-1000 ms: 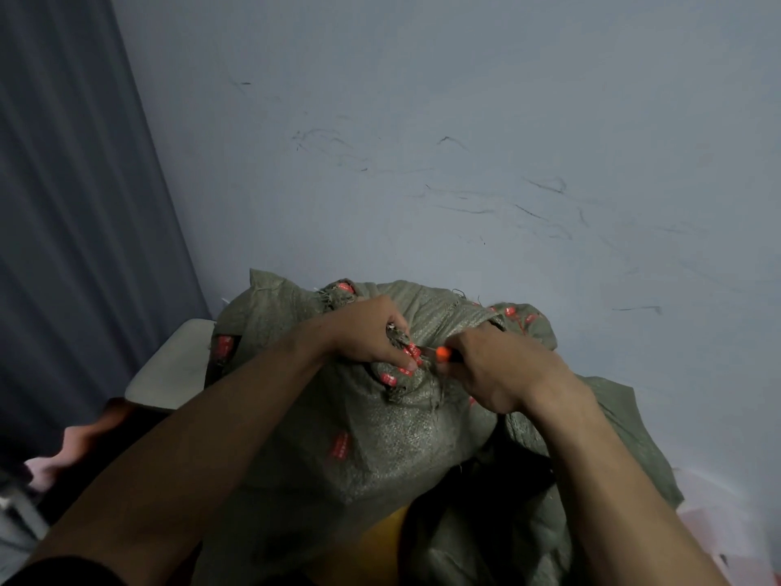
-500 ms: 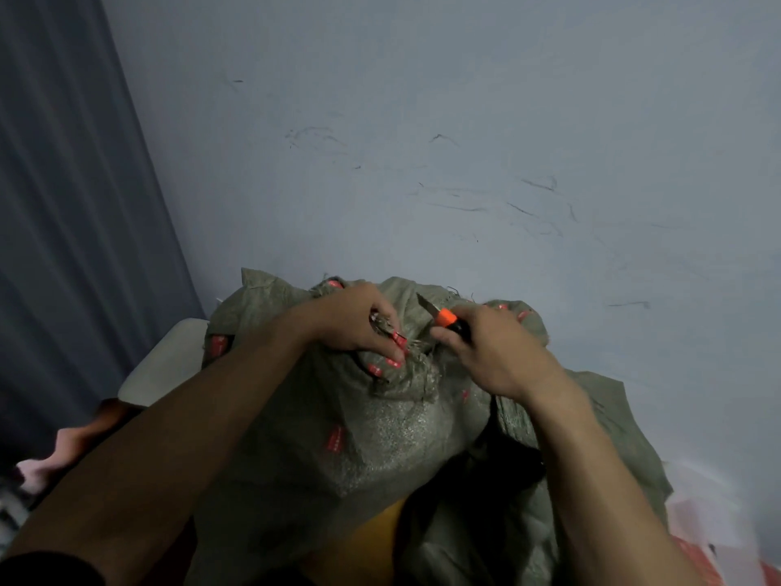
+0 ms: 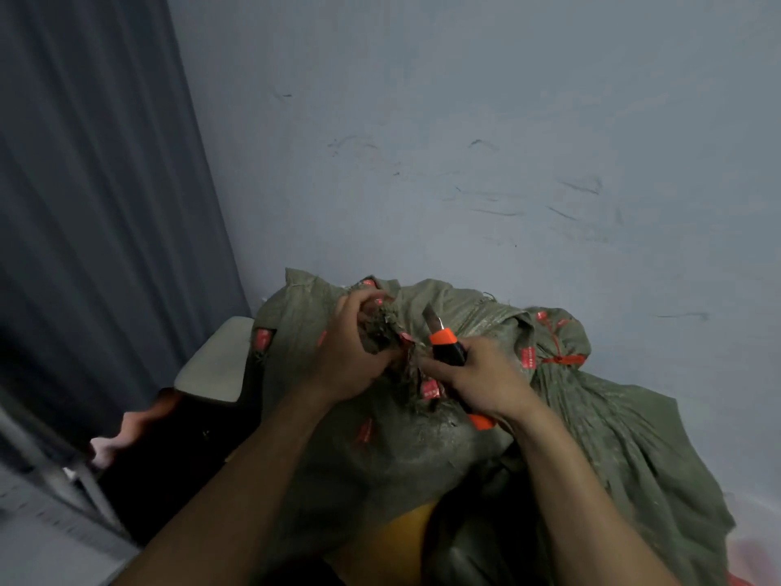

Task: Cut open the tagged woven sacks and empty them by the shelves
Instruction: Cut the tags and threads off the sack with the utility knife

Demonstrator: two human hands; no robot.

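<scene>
**Head view**

1. The sack (image 3: 380, 458) stands against the wall (image 3: 465, 120), directly below the camera.
2. The left hand (image 3: 350, 361) is clamped on the sack's gathered neck (image 3: 382, 329), fingers curled round frayed weave.
3. The right hand (image 3: 486, 378) is closed round the knife (image 3: 446, 348), just right of the neck. The blade points up and away from the sack, clear of the weave.
4. Red tags (image 3: 430, 389) hang at the neck, between the two hands.
5. A second sack (image 3: 625, 437) lies slumped to the right of the sack. A pale seat (image 3: 215, 365) sits to its left, with a curtain (image 3: 105, 205) beyond.

**Step in hand (judged)**

The neck is being cut open. The sack bulges full, so emptying has not begun.

**Next move (judged)**

- Bring the blade back to the binding under the left hand.
- Keep the neck pulled taut.
- Cut away from the left fingers, which lie close to the cutting line.

**Hidden or unclear**

- The left hand and the frayed weave cover the binding, so whether it is severed cannot be told.
- A yellow object (image 3: 405, 539) at the sack's near foot is partly covered and cannot be identified.
- The tag print is too small to read.
- No shelves are in view.
</scene>
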